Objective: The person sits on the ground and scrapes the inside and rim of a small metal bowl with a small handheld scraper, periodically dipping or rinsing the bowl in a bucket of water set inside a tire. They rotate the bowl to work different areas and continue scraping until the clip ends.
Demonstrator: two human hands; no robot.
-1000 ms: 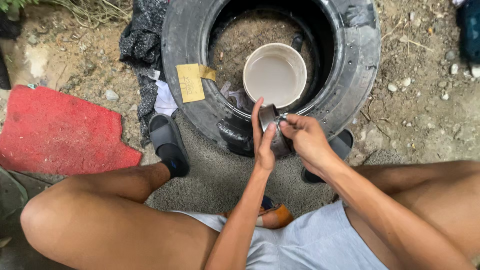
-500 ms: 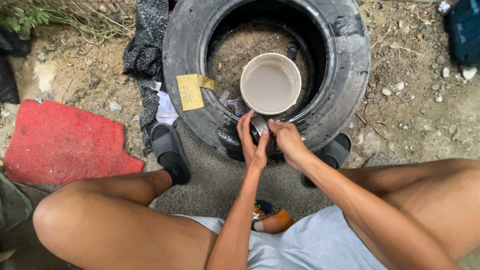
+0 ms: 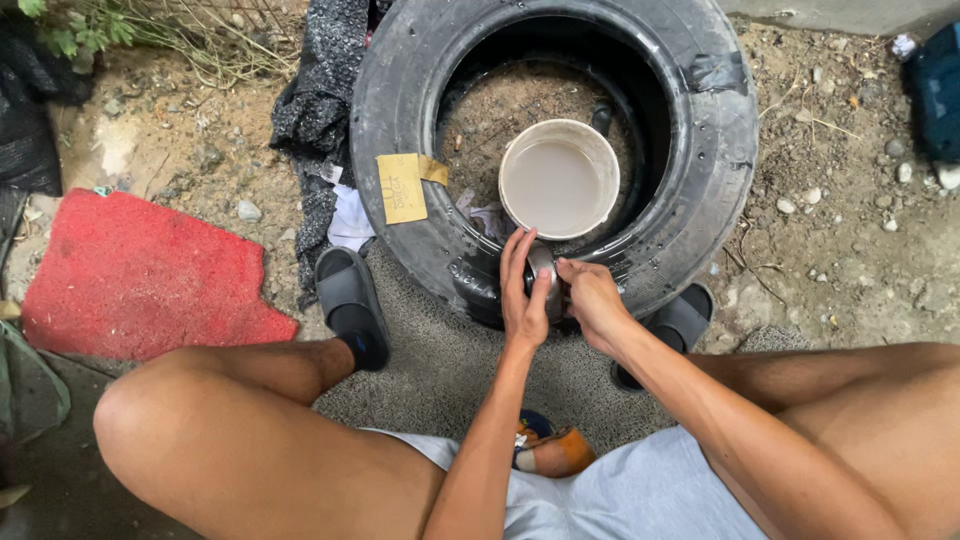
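Observation:
My left hand and my right hand together hold a small grey metal part against the near sidewall of a black tyre lying flat on the ground. The left palm wraps the part from the left. My right fingers pinch it from the right. A white bucket of cloudy water stands inside the tyre's hole, just beyond my hands. A yellow paper tag lies on the tyre's left side.
I squat with grey slides on a grey mat. A red mat lies at the left and dark cloth beside the tyre. An orange object sits between my legs. Gravel and dirt surround everything.
Both hands have moved slightly forward and down onto the tyre's near sidewall with the metal part. The view has shifted, bringing the tyre lower in the picture.

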